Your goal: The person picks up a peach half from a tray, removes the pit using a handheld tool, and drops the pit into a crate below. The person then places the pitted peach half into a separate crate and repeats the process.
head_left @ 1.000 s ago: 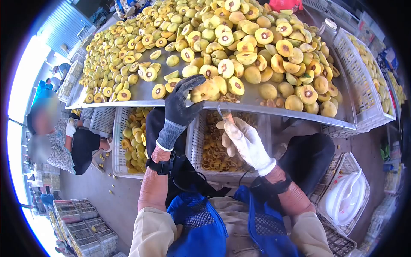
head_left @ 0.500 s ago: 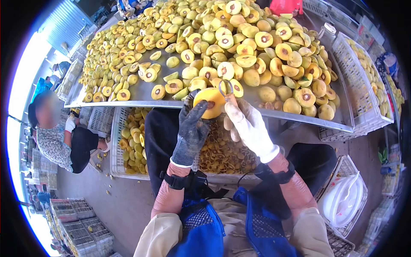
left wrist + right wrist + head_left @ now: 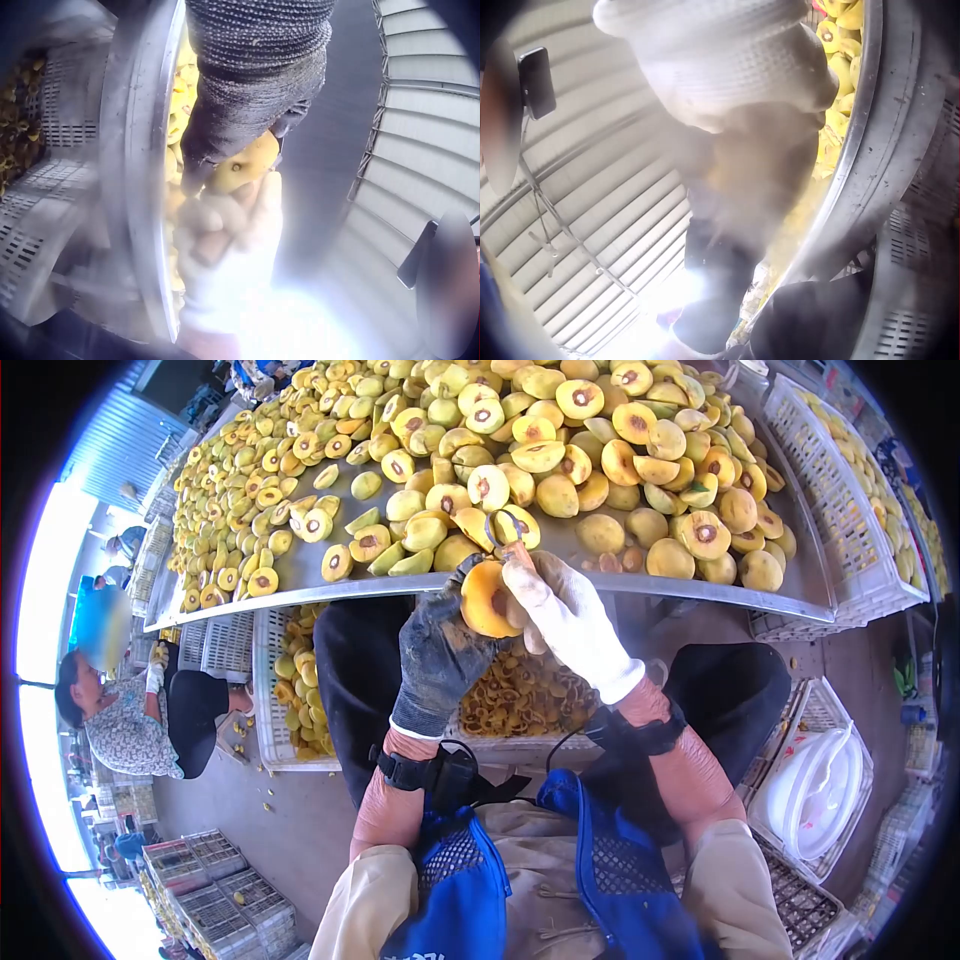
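My left hand, in a dark knit glove, holds a yellow peach half just below the table edge. In the left wrist view its rounded skin side, with the stem dimple, shows on the peach half. My right hand, in a white glove, grips a pitting tool by its wooden handle, and its metal loop points up and away from the fruit. The right fingers overlap the right side of the peach half, hiding part of its cut face. Blur covers the right wrist view around the fruit.
A metal table bears a big heap of peach halves. Under it are a crate of peaches and a container of pits and scraps. A white bucket stands right. Another person sits left.
My left hand has come back from the table edge with a peach half and turned it. The right hand has moved in against it. The head view has shifted slightly.
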Demonstrator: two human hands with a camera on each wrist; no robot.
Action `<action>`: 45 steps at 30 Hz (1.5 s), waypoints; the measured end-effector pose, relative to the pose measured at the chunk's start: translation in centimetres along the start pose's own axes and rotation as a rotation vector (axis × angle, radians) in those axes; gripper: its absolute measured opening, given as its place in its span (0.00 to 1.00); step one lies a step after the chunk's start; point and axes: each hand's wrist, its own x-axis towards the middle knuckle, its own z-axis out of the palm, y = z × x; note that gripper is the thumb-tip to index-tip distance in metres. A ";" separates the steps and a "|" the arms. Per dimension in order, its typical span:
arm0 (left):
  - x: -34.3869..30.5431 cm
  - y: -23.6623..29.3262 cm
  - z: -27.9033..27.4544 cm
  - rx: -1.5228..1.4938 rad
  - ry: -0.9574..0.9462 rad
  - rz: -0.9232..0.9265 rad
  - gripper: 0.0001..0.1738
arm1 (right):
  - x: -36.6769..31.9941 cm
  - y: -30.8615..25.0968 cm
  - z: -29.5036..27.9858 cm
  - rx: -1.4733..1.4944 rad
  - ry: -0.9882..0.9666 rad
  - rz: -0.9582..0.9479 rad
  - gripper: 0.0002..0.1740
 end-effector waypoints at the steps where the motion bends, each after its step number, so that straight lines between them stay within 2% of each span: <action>1: -0.1 -0.5 0.1 0.042 0.027 0.014 0.31 | -0.1 0.0 0.1 0.010 -0.007 0.001 0.24; 3: -0.2 -2.6 0.7 0.134 0.087 0.038 0.30 | -0.5 -0.1 0.3 0.013 0.000 0.005 0.24; 4: -0.4 -3.5 1.0 0.143 0.139 0.065 0.33 | -0.7 -0.2 0.4 0.015 -0.001 0.006 0.24; 7: -0.7 -4.7 1.6 -0.140 0.282 -0.001 0.38 | -1.4 -0.9 0.9 -0.175 -0.025 0.017 0.22; 8: -0.9 -5.3 1.5 -0.186 0.269 -0.016 0.41 | -1.6 -0.7 1.1 -0.273 -0.017 0.005 0.18; 11: -1.4 -7.1 1.7 -0.256 0.213 -0.025 0.44 | -1.7 1.0 1.5 -0.450 -0.094 -0.094 0.17; 12: -1.3 -6.8 1.8 -0.290 0.222 -0.013 0.39 | -1.8 1.5 1.8 -0.549 -0.083 -0.189 0.17; 15: -1.2 -7.1 1.9 -0.526 0.189 -0.119 0.33 | -1.8 2.7 2.2 -0.700 -0.026 -0.345 0.16; 17: -1.1 -6.6 2.0 -0.617 0.201 -0.130 0.29 | -1.7 3.1 2.2 -0.719 -0.012 -0.358 0.15; 19: -1.1 -6.1 2.1 -0.560 0.221 -0.063 0.30 | -1.6 3.4 2.1 -0.727 -0.009 -0.397 0.15; 22: -0.9 -5.0 1.9 -0.485 0.240 -0.050 0.34 | -1.6 3.9 2.0 -0.801 0.027 -0.457 0.16; 25: -0.6 -5.1 1.5 -0.370 0.196 -0.060 0.36 | -1.6 4.2 2.1 -0.885 0.048 -0.438 0.17; 28: -0.4 -3.9 1.3 -0.180 0.237 0.018 0.31 | -1.9 4.4 2.5 -0.885 0.049 -0.367 0.16; 31: -0.2 -3.7 1.7 -0.135 0.313 0.038 0.26 | -2.1 4.2 2.7 -0.809 -0.001 -0.255 0.12; 34: 0.1 -3.1 0.7 -0.001 0.270 0.060 0.25 | -2.1 4.4 2.7 -0.724 -0.028 -0.286 0.16; 37: 0.0 -3.1 -0.5 -0.036 0.148 -0.003 0.26 | -2.2 4.3 2.2 -0.701 -0.165 -0.260 0.16; 40: -1.0 -6.1 -0.7 0.067 0.127 0.146 0.29 | -2.3 4.1 1.9 -0.572 -0.249 -0.277 0.19; 41: -1.5 -7.1 -0.8 0.120 0.123 0.193 0.31 | -2.4 4.0 2.1 -0.458 -0.287 -0.192 0.21; 42: -1.8 -7.1 -1.1 0.109 0.080 0.153 0.33 | -2.6 3.7 2.2 -0.343 -0.322 -0.107 0.22; 44: -0.7 -4.8 -1.2 -0.457 0.070 -0.113 0.33 | -2.7 2.7 2.3 -0.117 -0.369 0.102 0.25; 45: -0.4 -4.3 -0.8 -0.402 0.133 -0.062 0.31 | -2.8 1.9 2.3 -0.004 -0.379 0.226 0.26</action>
